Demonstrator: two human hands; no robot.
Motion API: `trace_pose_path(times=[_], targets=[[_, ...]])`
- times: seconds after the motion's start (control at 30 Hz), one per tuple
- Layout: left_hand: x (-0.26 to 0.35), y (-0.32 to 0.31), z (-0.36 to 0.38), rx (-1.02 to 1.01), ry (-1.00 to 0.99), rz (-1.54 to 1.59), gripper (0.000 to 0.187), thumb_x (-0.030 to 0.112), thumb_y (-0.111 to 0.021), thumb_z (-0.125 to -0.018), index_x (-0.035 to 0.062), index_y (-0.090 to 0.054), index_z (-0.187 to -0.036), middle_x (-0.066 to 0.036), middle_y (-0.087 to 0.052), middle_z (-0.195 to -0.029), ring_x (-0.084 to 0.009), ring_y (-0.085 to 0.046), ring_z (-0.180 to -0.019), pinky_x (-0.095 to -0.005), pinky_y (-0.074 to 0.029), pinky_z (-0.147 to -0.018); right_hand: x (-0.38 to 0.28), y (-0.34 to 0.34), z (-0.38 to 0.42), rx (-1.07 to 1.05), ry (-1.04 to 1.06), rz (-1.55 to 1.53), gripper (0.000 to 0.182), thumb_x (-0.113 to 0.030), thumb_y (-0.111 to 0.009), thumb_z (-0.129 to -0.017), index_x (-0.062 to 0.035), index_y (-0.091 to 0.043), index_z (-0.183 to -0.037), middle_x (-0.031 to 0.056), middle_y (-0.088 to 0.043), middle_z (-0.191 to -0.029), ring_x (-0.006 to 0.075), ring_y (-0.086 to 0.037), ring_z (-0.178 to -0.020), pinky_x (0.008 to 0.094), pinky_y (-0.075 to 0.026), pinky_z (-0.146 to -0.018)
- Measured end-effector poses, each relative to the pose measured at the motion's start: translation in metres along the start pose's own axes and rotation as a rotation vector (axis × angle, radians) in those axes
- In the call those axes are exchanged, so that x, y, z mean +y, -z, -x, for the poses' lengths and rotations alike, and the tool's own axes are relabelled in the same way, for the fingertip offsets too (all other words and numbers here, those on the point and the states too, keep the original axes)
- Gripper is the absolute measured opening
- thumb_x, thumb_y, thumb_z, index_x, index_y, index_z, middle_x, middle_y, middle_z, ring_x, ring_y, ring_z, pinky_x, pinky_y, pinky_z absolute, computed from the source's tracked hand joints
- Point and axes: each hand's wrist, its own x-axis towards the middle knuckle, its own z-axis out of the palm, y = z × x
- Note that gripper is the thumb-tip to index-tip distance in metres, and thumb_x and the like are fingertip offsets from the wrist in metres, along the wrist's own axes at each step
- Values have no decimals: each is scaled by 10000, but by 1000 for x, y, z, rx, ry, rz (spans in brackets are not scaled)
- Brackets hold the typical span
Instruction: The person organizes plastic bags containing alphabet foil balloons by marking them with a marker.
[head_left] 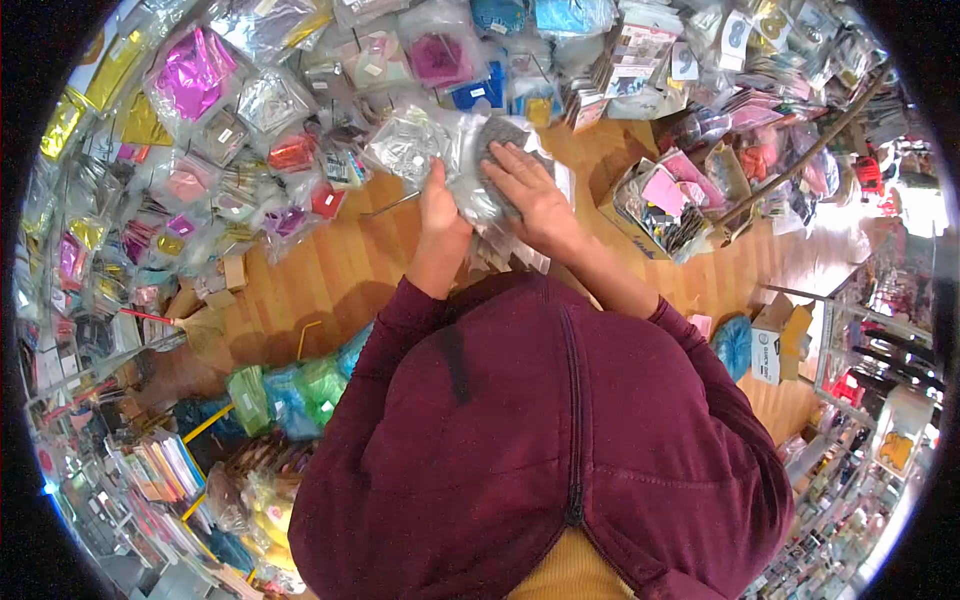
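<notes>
A clear plastic bag [468, 140] with dark grey contents [505, 132] is between my hands, in front of my chest. My left hand [441, 210] grips its left side, thumb up along the edge, the other fingers hidden under the plastic. Flat on the grey part lies my right hand [535, 195], fingers stretched out and close together. Just beyond my left thumb, another clear packet [410, 148] with silvery contents overlaps the bag in this view.
Piles of packaged goods [370, 60] line the wall ahead and to the left. An open carton [650, 225] of packets stands on the wooden floor [310, 270] at right, with a long stick [800, 160] above it. Another box [775, 340] sits farther right, and wrapped bundles [290, 395] lie lower left.
</notes>
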Motion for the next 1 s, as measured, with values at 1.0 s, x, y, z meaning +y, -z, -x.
trace_pose_path(times=[1.0], targets=[[-51, -69, 12, -4, -187, 64, 485, 380, -232, -901, 20, -375, -1192, -141, -448, -1182, -289, -445, -1081, -419, -342, -931, 40, 42, 9, 249, -37, -11, 542, 41, -534, -593, 7, -454, -1129, 182, -407, -1220, 360, -378, -1125, 384, -315, -949]])
